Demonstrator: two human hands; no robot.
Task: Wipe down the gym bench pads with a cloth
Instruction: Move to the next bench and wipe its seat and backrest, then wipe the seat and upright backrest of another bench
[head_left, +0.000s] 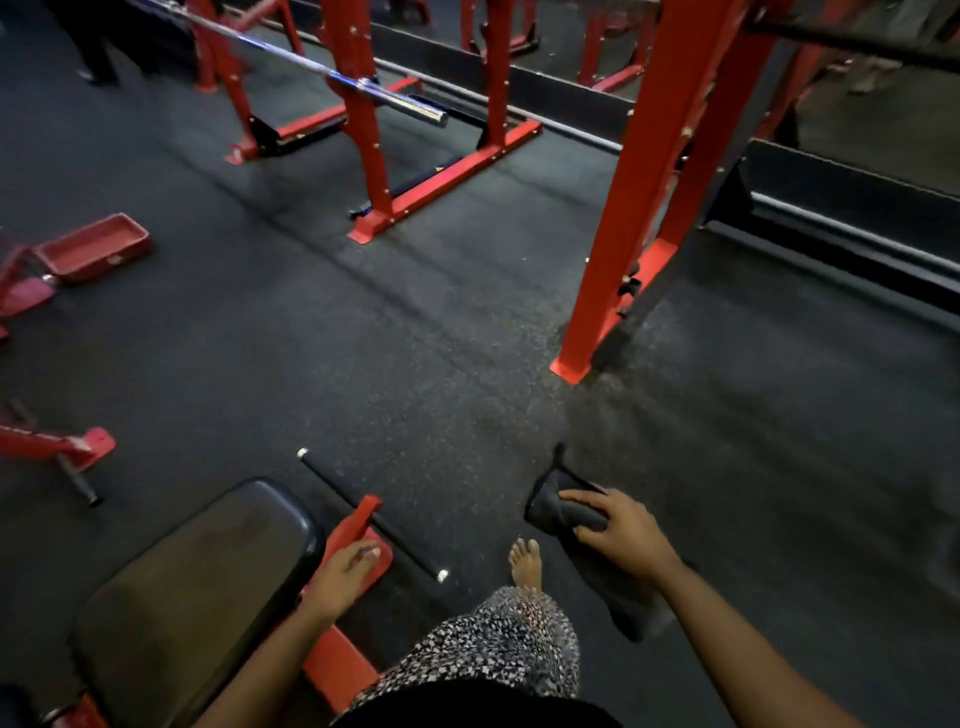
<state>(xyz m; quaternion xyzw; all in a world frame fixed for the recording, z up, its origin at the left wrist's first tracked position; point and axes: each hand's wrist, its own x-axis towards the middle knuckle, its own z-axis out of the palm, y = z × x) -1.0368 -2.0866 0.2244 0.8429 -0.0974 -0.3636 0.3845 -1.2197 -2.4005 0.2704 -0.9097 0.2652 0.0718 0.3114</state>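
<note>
A black padded gym bench pad (197, 587) lies at the lower left on a red frame (358, 525). My left hand (340, 574) hangs just past the pad's right edge, above the red frame, with its fingers relaxed and holding nothing. My right hand (623, 535) grips a dark grey cloth (558, 506) in the air to the right of the bench, apart from the pad. Part of the cloth droops under my right wrist.
A black crossbar (363, 512) with silver end caps runs through the bench foot. My bare foot (525, 564) stands on the dark rubber floor. A red rack upright (623, 218) stands ahead on the right, a barbell (332, 78) on red stands at the back, red equipment on the left.
</note>
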